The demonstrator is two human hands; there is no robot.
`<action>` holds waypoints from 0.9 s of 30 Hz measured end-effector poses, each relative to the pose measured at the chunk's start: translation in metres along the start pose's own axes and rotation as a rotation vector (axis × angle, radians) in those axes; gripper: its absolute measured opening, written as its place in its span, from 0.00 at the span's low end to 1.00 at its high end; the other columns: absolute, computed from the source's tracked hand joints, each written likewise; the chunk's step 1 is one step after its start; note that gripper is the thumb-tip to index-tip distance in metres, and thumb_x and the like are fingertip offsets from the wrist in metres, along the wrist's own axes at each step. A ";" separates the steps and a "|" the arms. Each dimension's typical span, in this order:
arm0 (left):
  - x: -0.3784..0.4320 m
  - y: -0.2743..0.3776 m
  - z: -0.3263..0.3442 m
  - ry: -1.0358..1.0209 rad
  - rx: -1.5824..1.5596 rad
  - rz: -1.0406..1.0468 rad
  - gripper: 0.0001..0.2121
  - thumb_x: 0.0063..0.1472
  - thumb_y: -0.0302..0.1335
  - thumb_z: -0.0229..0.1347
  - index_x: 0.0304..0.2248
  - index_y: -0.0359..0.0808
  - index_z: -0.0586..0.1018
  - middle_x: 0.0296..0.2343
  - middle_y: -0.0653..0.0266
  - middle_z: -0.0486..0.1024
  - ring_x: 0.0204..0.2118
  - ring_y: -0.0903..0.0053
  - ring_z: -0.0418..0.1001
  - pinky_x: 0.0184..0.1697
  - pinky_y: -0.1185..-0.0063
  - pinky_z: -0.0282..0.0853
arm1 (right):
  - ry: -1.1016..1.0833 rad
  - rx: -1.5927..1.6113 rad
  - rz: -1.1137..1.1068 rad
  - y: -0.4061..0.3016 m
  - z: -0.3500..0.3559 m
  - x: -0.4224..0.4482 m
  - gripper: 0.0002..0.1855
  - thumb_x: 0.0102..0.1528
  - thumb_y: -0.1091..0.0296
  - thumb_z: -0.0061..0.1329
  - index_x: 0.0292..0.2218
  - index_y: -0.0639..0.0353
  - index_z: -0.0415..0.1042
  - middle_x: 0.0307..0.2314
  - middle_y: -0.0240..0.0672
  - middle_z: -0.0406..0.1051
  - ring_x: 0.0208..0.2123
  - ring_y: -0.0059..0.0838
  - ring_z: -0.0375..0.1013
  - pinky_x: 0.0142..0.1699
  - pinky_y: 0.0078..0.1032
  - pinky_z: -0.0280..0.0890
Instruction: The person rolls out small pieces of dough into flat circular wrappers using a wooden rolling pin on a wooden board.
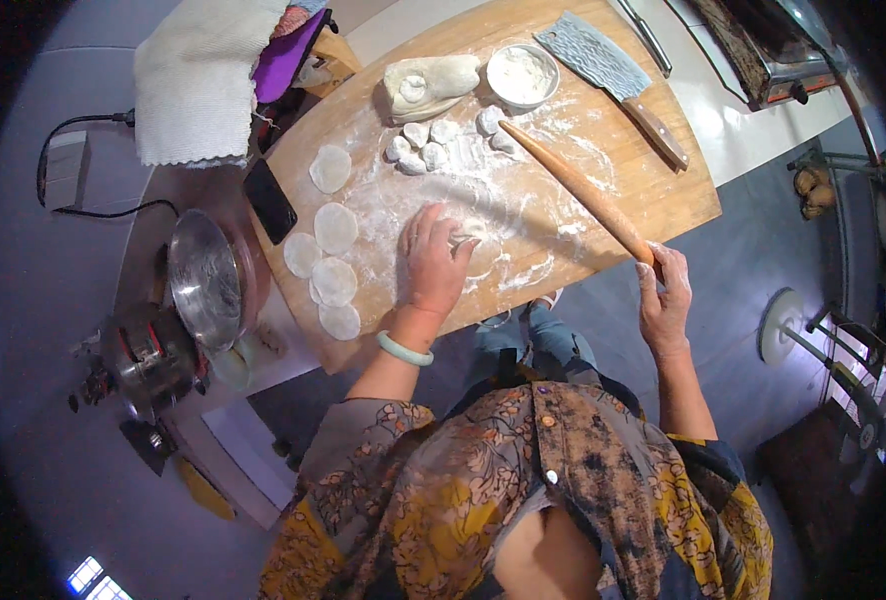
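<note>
My left hand [437,262] rests on the floured wooden board [383,285], its thumb and fingers at a small piece of dough [469,231]. In my right hand [662,296] is the near end of a tapered wooden rolling pin [578,187], which slants up over the board. The pin's far tip lies by a few small dough pieces [490,120]. More dough pieces [435,156] form a cluster below a large lump of dough [431,84]. Several thin round dough wrappers [335,228] lie at the board's left side, some overlapping.
A bowl of flour [522,75] and a cleaver [600,60] with a wooden handle are at the board's far side. A black phone [270,201] lies at its left edge, near a metal bowl [204,279]. A gas stove [777,60] stands at the upper right.
</note>
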State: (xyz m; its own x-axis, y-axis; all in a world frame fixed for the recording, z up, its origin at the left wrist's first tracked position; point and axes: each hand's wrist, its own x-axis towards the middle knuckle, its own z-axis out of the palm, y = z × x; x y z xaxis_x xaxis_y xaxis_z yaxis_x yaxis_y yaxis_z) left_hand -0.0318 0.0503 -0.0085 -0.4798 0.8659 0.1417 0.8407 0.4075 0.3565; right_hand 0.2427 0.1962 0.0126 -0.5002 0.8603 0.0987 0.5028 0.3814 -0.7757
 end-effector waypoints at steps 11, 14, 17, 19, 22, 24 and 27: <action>-0.031 -0.042 0.007 -0.119 -0.082 0.159 0.16 0.53 0.35 0.56 0.38 0.34 0.75 0.37 0.57 0.75 0.42 0.63 0.72 0.46 0.70 0.67 | -0.014 -0.046 -0.026 0.004 0.001 0.000 0.11 0.55 0.76 0.47 0.41 0.68 0.68 0.34 0.43 0.67 0.37 0.35 0.68 0.43 0.25 0.64; -0.048 -0.041 0.017 -0.225 -0.008 0.145 0.27 0.53 0.39 0.55 0.49 0.30 0.69 0.49 0.47 0.66 0.54 0.56 0.62 0.57 0.66 0.57 | -0.041 -0.025 -0.007 0.000 0.001 0.002 0.11 0.55 0.76 0.47 0.41 0.68 0.68 0.34 0.44 0.67 0.37 0.36 0.68 0.43 0.25 0.64; -0.045 -0.012 0.018 -0.388 0.128 0.089 0.39 0.53 0.45 0.55 0.56 0.24 0.57 0.56 0.41 0.53 0.62 0.51 0.47 0.63 0.62 0.42 | -0.024 -0.033 0.004 0.001 0.000 0.006 0.11 0.55 0.76 0.47 0.41 0.68 0.68 0.34 0.44 0.67 0.37 0.36 0.68 0.44 0.26 0.64; -0.047 -0.008 0.025 -0.391 0.144 0.031 0.44 0.54 0.49 0.53 0.57 0.20 0.52 0.58 0.37 0.49 0.63 0.51 0.42 0.64 0.62 0.36 | -0.012 -0.028 0.004 0.002 0.000 0.007 0.12 0.55 0.76 0.47 0.41 0.68 0.68 0.34 0.44 0.67 0.38 0.36 0.68 0.44 0.26 0.64; -0.020 0.014 0.031 -0.301 0.139 -0.014 0.44 0.55 0.50 0.53 0.56 0.19 0.53 0.58 0.38 0.50 0.63 0.52 0.43 0.64 0.63 0.36 | -0.002 -0.058 -0.021 0.008 0.001 0.006 0.12 0.55 0.76 0.47 0.42 0.68 0.68 0.34 0.44 0.67 0.38 0.36 0.68 0.44 0.26 0.64; 0.014 0.025 0.026 -0.275 0.164 -0.012 0.44 0.55 0.50 0.53 0.56 0.19 0.52 0.58 0.39 0.50 0.63 0.53 0.43 0.65 0.63 0.36 | -0.009 -0.036 -0.019 0.004 0.003 0.006 0.12 0.55 0.76 0.47 0.42 0.68 0.68 0.34 0.44 0.67 0.38 0.36 0.68 0.44 0.25 0.64; 0.036 0.032 0.034 -0.218 0.225 0.022 0.43 0.55 0.51 0.52 0.56 0.20 0.53 0.57 0.42 0.51 0.63 0.56 0.45 0.64 0.64 0.37 | -0.027 -0.011 0.001 0.002 0.001 0.004 0.12 0.55 0.76 0.47 0.42 0.68 0.68 0.35 0.43 0.66 0.38 0.36 0.69 0.43 0.25 0.65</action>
State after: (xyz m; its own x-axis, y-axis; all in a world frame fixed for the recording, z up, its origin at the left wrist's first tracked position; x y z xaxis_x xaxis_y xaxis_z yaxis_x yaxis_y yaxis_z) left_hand -0.0139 0.1041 -0.0230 -0.4164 0.9070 -0.0633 0.8964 0.4212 0.1383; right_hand 0.2412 0.1998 0.0114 -0.5184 0.8513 0.0812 0.5111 0.3846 -0.7687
